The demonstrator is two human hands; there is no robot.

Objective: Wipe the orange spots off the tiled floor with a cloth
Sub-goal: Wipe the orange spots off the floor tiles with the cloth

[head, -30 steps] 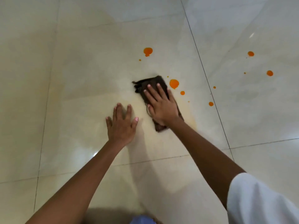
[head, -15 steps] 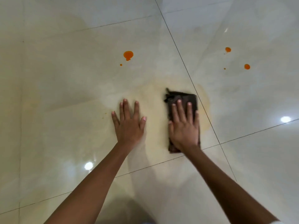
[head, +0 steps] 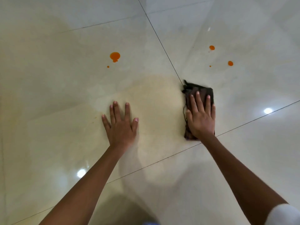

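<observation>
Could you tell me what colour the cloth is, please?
The cloth is dark brown; head view.

The folded dark brown cloth [head: 201,91] lay on glossy cream floor tiles [head: 56,95] with thin dark grout lines; round orange spots [head: 115,56] dotted the upper frame.

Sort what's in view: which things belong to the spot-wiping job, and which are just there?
Job: dark brown folded cloth; right hand pressing flat on it; round orange spots; glossy cream tiled floor.
Just there: left hand resting on the tile; white sleeve; bright light reflection.
</observation>
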